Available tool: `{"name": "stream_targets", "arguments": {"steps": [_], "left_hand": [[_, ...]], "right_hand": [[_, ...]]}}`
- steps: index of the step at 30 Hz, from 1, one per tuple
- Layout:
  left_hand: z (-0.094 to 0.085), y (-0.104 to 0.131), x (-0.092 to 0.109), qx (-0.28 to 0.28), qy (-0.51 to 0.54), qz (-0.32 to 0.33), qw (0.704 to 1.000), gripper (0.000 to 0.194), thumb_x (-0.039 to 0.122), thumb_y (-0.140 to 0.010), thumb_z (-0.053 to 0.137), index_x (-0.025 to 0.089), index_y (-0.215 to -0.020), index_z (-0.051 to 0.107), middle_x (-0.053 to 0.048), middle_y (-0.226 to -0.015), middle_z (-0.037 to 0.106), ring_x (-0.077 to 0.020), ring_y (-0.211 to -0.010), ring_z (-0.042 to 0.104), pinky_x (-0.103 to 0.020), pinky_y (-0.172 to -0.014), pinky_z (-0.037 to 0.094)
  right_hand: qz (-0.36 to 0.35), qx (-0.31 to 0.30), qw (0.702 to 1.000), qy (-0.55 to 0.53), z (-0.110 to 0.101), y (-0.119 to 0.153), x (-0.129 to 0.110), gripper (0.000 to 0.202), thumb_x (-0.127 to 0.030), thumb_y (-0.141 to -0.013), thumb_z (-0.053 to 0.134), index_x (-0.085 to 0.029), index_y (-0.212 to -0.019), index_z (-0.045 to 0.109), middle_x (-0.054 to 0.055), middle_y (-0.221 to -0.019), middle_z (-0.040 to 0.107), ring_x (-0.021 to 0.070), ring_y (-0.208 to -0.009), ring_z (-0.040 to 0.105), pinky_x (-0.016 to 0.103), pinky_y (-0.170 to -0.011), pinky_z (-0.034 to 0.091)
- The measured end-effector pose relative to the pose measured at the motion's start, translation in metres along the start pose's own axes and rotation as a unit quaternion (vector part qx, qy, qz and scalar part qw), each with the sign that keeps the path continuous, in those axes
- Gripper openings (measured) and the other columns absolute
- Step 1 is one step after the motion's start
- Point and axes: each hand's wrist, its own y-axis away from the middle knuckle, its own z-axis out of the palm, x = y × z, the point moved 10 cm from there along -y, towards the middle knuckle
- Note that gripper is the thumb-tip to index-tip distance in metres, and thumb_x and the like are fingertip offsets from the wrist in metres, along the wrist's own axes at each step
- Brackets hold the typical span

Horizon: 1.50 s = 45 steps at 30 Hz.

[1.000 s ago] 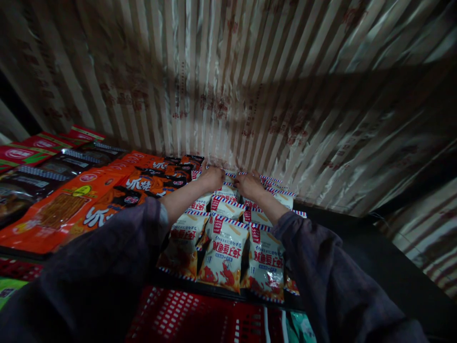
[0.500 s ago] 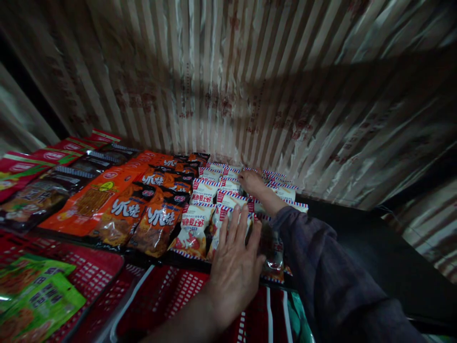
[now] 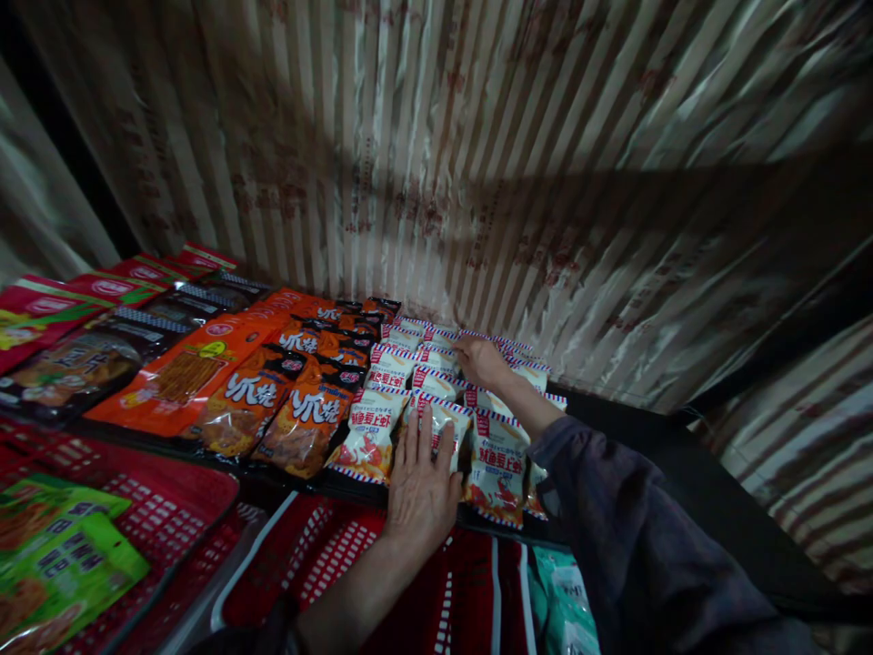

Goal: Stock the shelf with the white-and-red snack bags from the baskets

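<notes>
Dark shelf, packet partly under left hand

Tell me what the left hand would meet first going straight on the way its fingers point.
The left hand would probably first meet the front-row snack packet under its fingers, which it may be touching; beyond that comes the snack packet behind it. Contact is unclear from this view.

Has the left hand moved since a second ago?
Yes. The left hand has moved away from the striped sheet, from the back of the white packets to their front row.
</notes>
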Motion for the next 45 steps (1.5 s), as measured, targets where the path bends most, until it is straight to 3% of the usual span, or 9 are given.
{"name": "stream_targets", "arguments": {"steps": [8,17,21,27,30,33,38,45], "left_hand": [[-0.004,0.000,-0.006,0.031,0.031,-0.002,0.999,0.063,0.017,-0.080,0.061,0.010,-0.139,0.041,-0.026,-0.157,0.019,-0.0393,-0.146,0.015,-0.054,-0.112,0.034],[-0.007,-0.004,-0.010,0.086,0.050,-0.005,0.995,0.060,0.012,-0.082,0.058,0.011,-0.138,0.038,-0.026,-0.157,0.020,-0.0378,-0.147,0.015,-0.054,-0.111,0.037],[-0.004,-0.007,-0.010,0.080,0.049,-0.005,0.996,0.057,0.012,-0.082,0.060,0.009,-0.136,0.041,-0.027,-0.157,0.018,-0.0383,-0.147,0.011,-0.054,-0.113,0.034],[0.001,-0.007,-0.008,0.095,0.055,0.018,0.994,0.059,0.010,-0.083,0.058,0.009,-0.139,0.038,-0.028,-0.157,0.016,-0.0365,-0.148,0.002,-0.056,-0.115,0.029],[0.000,-0.007,-0.006,0.104,0.053,0.019,0.993,0.058,0.015,-0.085,0.058,0.008,-0.139,0.038,-0.030,-0.157,0.016,-0.0366,-0.147,0.001,-0.058,-0.115,0.026],[0.000,-0.007,-0.003,0.104,0.044,0.023,0.993,0.056,0.016,-0.086,0.058,0.008,-0.139,0.041,-0.030,-0.156,0.017,-0.0367,-0.147,0.003,-0.060,-0.115,0.024],[0.004,-0.007,-0.001,0.096,0.038,0.018,0.995,0.055,0.014,-0.086,0.056,0.007,-0.139,0.042,-0.029,-0.156,0.019,-0.0350,-0.147,0.007,-0.057,-0.115,0.027],[0.006,-0.007,-0.004,0.117,0.039,0.020,0.992,0.051,0.013,-0.088,0.053,0.007,-0.137,0.044,-0.028,-0.155,0.022,-0.0349,-0.147,0.012,-0.057,-0.111,0.033]], "right_hand": [[-0.033,0.013,0.999,-0.023,0.017,0.002,-0.012,0.024,-0.005,-0.085,0.050,-0.012,-0.093,0.072,0.011,-0.101,0.073,0.0183,-0.099,0.065,0.025,-0.091,0.046],[-0.010,0.151,0.985,-0.078,0.003,0.022,-0.013,0.034,-0.010,-0.086,0.045,-0.012,-0.110,0.069,0.015,-0.118,0.068,0.0246,-0.115,0.062,0.042,-0.103,0.045],[0.005,0.283,0.945,-0.167,-0.018,0.065,-0.012,0.031,-0.020,-0.090,0.046,-0.015,-0.111,0.069,0.014,-0.126,0.064,0.0250,-0.121,0.058,0.046,-0.105,0.045],[0.076,0.363,0.913,-0.172,-0.018,0.166,-0.016,0.035,-0.026,-0.096,0.044,-0.017,-0.126,0.058,0.015,-0.145,0.049,0.0250,-0.136,0.044,0.050,-0.110,0.040],[0.096,0.353,0.921,-0.132,0.002,0.207,-0.028,0.042,-0.023,-0.097,0.042,-0.020,-0.138,0.046,0.013,-0.155,0.036,0.0261,-0.145,0.028,0.056,-0.113,0.033],[0.113,0.323,0.935,-0.099,0.030,0.230,-0.038,0.052,-0.021,-0.097,0.041,-0.022,-0.148,0.032,0.013,-0.158,0.027,0.0282,-0.149,0.017,0.060,-0.113,0.030],[0.144,0.300,0.940,-0.073,0.056,0.236,-0.043,0.057,-0.023,-0.096,0.044,-0.025,-0.150,0.027,0.012,-0.163,0.009,0.0328,-0.149,0.008,0.063,-0.112,0.029],[0.140,0.325,0.930,-0.097,0.053,0.227,-0.044,0.067,-0.031,-0.093,0.052,-0.024,-0.152,0.020,0.015,-0.163,-0.002,0.0350,-0.149,0.006,0.063,-0.110,0.031]]}}
